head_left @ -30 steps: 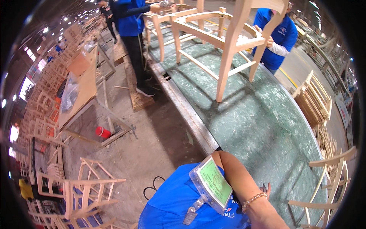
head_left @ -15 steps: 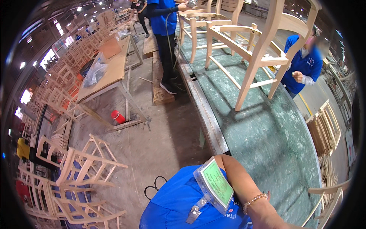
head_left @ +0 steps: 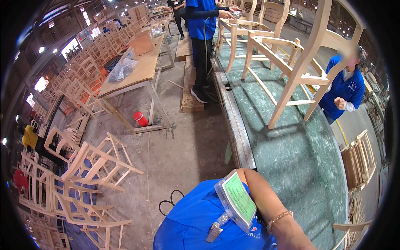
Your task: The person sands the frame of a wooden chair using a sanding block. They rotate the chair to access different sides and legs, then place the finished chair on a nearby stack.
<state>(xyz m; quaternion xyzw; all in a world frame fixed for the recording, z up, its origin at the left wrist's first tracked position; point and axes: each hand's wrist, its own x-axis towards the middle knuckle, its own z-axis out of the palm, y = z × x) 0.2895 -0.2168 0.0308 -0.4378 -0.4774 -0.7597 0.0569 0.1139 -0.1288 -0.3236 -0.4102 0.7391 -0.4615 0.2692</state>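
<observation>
One bare forearm (head_left: 273,204) of mine, with a beaded bracelet (head_left: 279,220) at the wrist, runs from my blue sleeve (head_left: 187,221) to the lower edge. It lies along the near left side of the green work surface (head_left: 287,166). The hand on this arm is out of the picture, and my other hand does not show either. A clear badge holder with a green card (head_left: 237,196) is clipped to my blue shirt. Further along the surface stands an unfinished wooden chair frame (head_left: 287,83), with an open seat. A curved wooden piece (head_left: 352,226) shows at the lower right.
More chair frames (head_left: 235,46) line the surface beyond. A co-worker in blue (head_left: 203,25) stands left of it, another (head_left: 343,89) right. A wooden table (head_left: 133,68), a red container (head_left: 141,118) and chair frames (head_left: 100,162) are on the left. Stacked wooden parts (head_left: 360,158) are at right.
My view has turned slightly left, so the surroundings appear shifted right. A fingertip seen beside my wrist earlier no longer shows. The curved wooden piece sits lower in view.
</observation>
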